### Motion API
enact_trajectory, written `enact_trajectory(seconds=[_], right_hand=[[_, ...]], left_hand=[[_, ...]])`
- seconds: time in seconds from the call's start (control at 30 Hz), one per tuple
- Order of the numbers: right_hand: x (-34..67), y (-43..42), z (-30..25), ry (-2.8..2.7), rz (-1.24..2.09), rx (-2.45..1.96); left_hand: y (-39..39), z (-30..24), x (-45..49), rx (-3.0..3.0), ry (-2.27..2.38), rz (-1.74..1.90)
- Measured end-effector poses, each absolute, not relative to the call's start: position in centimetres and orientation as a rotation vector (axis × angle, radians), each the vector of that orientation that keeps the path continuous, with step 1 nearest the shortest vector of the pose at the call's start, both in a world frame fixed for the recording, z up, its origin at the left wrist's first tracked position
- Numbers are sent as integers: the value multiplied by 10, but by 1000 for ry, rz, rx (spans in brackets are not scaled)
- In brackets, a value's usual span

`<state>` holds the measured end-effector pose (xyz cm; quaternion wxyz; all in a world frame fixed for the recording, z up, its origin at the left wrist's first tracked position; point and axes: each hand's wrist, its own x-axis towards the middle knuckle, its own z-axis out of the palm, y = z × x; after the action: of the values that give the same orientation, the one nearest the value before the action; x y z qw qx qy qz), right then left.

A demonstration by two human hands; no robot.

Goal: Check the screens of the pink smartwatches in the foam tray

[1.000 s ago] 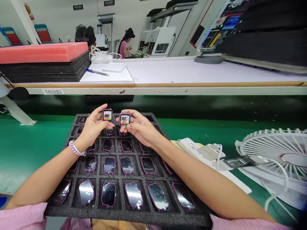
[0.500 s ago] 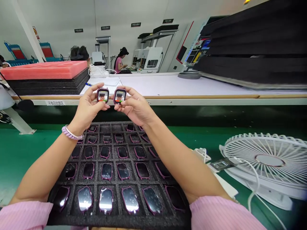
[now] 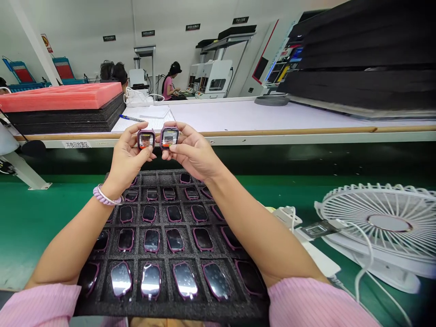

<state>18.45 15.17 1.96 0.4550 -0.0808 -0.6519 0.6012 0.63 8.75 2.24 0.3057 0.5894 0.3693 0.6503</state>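
My left hand (image 3: pixel 126 159) pinches a small purple-framed smartwatch body (image 3: pixel 146 139) with its screen lit. My right hand (image 3: pixel 190 152) pinches a second lit smartwatch body (image 3: pixel 169 137) right beside the first. Both watches are held up side by side above the far end of a black foam tray (image 3: pixel 163 309). The tray's pockets hold several purple-rimmed watch bodies with dark screens (image 3: pixel 175 239). Two pockets in the far row (image 3: pixel 158 178) look empty. A purple coil band circles my left wrist (image 3: pixel 106 196).
A white desk fan (image 3: pixel 384 227) lies at the right, with a power strip and cable (image 3: pixel 289 217) next to it. Beyond the green belt runs a white bench (image 3: pixel 272 113) with papers, a pen, stacked black and pink foam (image 3: pixel 64 102). People work in the background.
Both hands rose from just above the tray's far row and now hold the two lit watches up higher, close together. The view tilted up slightly.
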Motion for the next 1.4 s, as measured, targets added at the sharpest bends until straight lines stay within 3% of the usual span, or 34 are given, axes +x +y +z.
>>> enact_trajectory(seconds=[0.53, 1.4], right_hand=[[197, 129, -23, -1511, 1637, -332], [198, 137, -42, -1432, 1682, -316]], left_hand=[[76, -15, 9, 1470, 987, 1552], [77, -24, 12, 1484, 992, 1471]])
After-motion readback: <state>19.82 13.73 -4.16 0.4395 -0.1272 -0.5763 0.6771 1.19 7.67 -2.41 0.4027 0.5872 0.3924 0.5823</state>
